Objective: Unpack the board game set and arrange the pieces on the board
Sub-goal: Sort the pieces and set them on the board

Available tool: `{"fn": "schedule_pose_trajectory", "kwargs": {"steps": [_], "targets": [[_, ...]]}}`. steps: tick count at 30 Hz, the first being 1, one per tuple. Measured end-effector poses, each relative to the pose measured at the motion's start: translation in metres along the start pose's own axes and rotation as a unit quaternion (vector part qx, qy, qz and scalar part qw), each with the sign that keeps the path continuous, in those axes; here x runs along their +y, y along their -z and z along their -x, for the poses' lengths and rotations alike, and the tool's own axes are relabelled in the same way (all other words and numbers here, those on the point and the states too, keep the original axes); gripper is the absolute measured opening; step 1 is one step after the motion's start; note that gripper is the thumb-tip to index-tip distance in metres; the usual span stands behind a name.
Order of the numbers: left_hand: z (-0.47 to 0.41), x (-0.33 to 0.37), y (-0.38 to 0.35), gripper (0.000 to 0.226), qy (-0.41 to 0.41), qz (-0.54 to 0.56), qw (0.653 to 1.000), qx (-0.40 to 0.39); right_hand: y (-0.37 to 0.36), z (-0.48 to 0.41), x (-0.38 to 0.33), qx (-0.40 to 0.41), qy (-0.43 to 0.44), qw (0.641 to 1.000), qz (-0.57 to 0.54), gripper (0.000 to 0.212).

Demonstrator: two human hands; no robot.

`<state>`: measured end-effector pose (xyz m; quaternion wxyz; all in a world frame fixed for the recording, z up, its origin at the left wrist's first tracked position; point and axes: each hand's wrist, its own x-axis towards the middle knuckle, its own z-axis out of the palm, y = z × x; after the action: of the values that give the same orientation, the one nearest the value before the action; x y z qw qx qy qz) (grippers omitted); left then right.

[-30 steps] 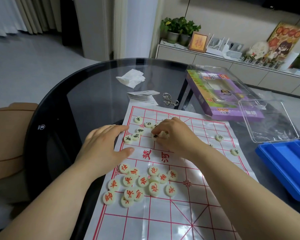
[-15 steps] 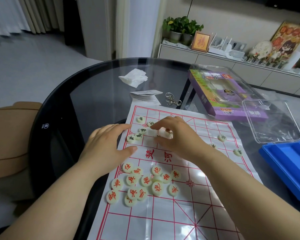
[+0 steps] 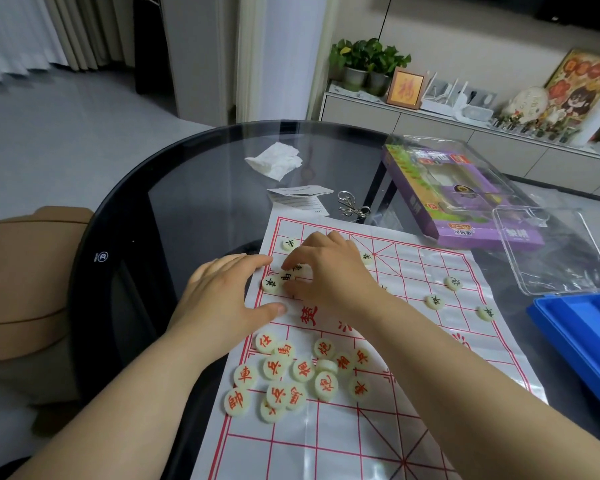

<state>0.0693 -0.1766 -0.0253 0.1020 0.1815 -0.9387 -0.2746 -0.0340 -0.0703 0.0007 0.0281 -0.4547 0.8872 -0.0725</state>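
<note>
So, board: a white glossy sheet printed with a red grid (image 3: 413,271), lying flat on the round black glass worktop (image 3: 187,202).
left hand: the left hand (image 3: 222,296) lies palm down on the board's left edge, fingers straight and close together, thumb spread out onto the sheet. It holds nothing.
right hand: the right hand (image 3: 329,271) arches over the board's far-left part with fingers curled down. The index fingertip and thumb close on either side of one black-lettered cream disc (image 3: 286,277), pinching it where it sits on the board.
black-lettered pieces: more cream discs with black characters lie on the board's far half. One (image 3: 270,283) touches the pinched disc on its left, one (image 3: 289,243) is near the far-left corner, one (image 3: 367,258) is just past the knuckles, and three are scattered on the right side (image 3: 434,301).
red-lettered pieces: a loose heap of cream round discs with red characters (image 3: 302,370) on the board's near-left part, just nearer than the large red characters across its middle; several touch.
blue plastic tray: (image 3: 575,341) off the board to its right, apart from the sheet.
clear plastic lid: (image 3: 551,251) off the board's far-right corner.
purple cardboard box: (image 3: 465,202) beyond the board's far-right corner.
folded white paper slip: (image 3: 302,197) at the board's far edge.
bent metal wire object: (image 3: 352,206) just beyond the far edge.
crumpled white tissue: (image 3: 274,161) farther beyond the board's far-left corner.
tan chair: (image 3: 25,271) left of the board, off the worktop.
</note>
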Motion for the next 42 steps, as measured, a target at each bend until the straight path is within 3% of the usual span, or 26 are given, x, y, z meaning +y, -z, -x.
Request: {"fn": "schedule_pose_trajectory", "kwargs": {"steps": [5, 10, 19, 26, 35, 39, 42], "targets": [[0.0, 0.0, 0.0, 0.066, 0.005, 0.005, 1.0, 0.0, 0.001, -0.004, 0.003, -0.012, 0.034, 0.999, -0.005, 0.031], [0.0, -0.002, 0.0, 0.065, 0.009, 0.002, 1.0, -0.013, 0.031, -0.013, 0.035, 0.053, -0.041, 0.977, -0.201, 0.021], [-0.002, -0.003, -0.002, 0.064, 0.015, 0.001, 1.0, -0.018, 0.014, -0.07, 0.048, -0.008, -0.07, 0.995, -0.07, 0.026], [-0.003, -0.005, -0.001, 0.063, 0.009, 0.011, 1.0, -0.019, 0.008, -0.076, 0.052, -0.035, -0.063, 0.991, -0.117, 0.039], [-0.003, -0.004, -0.002, 0.065, 0.015, 0.008, 1.0, -0.023, -0.002, -0.074, 0.051, 0.033, -0.079, 0.987, -0.139, 0.028], [-0.003, -0.004, -0.002, 0.068, 0.02, 0.009, 0.999, -0.024, -0.001, -0.071, 0.049, 0.023, -0.077, 0.987, -0.142, 0.032], [-0.003, -0.004, -0.001, 0.069, 0.018, 0.015, 1.0, -0.021, 0.004, -0.061, 0.044, 0.07, -0.059, 0.985, -0.149, 0.032]]}}
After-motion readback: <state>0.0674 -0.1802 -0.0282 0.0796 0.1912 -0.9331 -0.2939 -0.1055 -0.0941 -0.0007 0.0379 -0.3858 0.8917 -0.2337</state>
